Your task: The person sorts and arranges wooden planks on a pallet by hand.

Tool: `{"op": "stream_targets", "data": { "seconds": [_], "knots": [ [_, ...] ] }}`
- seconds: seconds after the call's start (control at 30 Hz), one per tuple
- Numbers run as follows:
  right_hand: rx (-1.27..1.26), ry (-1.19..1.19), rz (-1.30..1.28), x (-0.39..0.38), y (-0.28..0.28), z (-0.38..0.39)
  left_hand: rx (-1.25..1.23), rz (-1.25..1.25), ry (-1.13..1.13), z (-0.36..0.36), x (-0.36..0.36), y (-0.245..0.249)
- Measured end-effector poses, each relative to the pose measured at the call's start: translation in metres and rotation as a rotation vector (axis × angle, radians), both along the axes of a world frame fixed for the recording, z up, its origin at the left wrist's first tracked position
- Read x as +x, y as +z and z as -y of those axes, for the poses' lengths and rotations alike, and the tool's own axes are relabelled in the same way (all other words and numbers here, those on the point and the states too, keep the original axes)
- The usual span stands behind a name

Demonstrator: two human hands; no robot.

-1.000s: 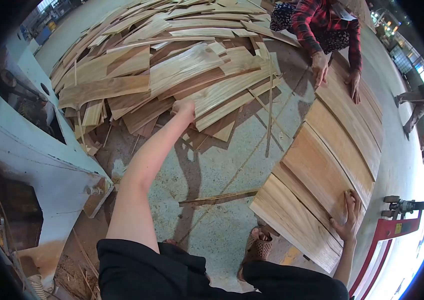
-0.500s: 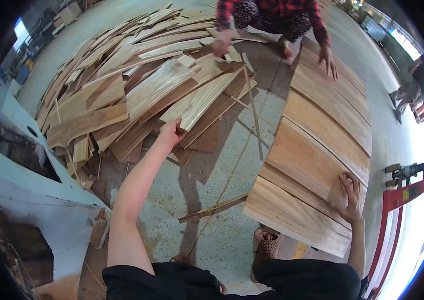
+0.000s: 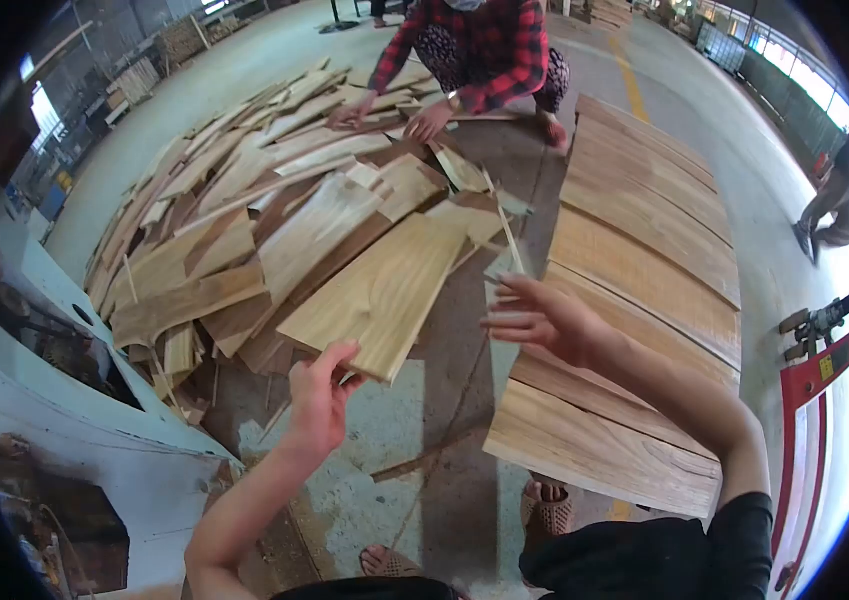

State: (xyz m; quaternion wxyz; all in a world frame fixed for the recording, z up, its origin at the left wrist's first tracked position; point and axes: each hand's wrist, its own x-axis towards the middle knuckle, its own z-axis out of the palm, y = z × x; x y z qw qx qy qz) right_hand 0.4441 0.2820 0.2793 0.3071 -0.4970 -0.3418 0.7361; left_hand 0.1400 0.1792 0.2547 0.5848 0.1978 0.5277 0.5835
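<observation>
The left hand (image 3: 320,398) grips the near end of a pale wooden board (image 3: 374,295), thumb on top and the other fingers mostly hidden below. The board slants away over the near right edge of a heap of loose wooden boards (image 3: 329,220) on the concrete floor (image 3: 359,510); whether its far end rests on the heap I cannot tell. The right hand (image 3: 549,322) holds nothing, fingers spread, above the left edge of a row of brown boards (image 3: 644,262) laid side by side, some edges overlapping. Across the heap, a person in a red-and-black plaid shirt (image 3: 504,65) squats with both hands on its far part. A light-blue machine (image 3: 109,350) stands left of the heap.
</observation>
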Motion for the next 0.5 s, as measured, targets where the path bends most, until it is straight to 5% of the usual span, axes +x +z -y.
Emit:
{"op": "stream_targets", "data": {
  "seconds": [0.03,0.13,0.23,0.27,0.37,0.5],
  "knots": [
    [-0.248,-0.091,-0.042,-0.026,-0.001,-0.01,0.019,-0.038,0.029,0.009,-0.004,0.014],
    [-0.209,-0.096,-0.062,-0.083,-0.036,-0.031,0.036,-0.127,0.042,0.04,-0.014,0.05],
    [-0.126,-0.028,-0.191,-0.116,-0.126,-0.031,0.009,-0.111,0.08,0.069,-0.034,0.061],
    [-0.202,-0.098,-0.065,-0.134,-0.117,-0.016,-0.036,-0.126,0.09,0.081,-0.038,0.061],
    [-0.338,0.057,-0.294,-0.162,-0.118,-0.013,-0.08,-0.19,0.107,0.113,-0.037,0.053],
    [-0.172,-0.021,-0.247,-0.172,-0.096,-0.013,-0.052,-0.175,0.063,0.134,-0.067,0.041]
  ]
}}
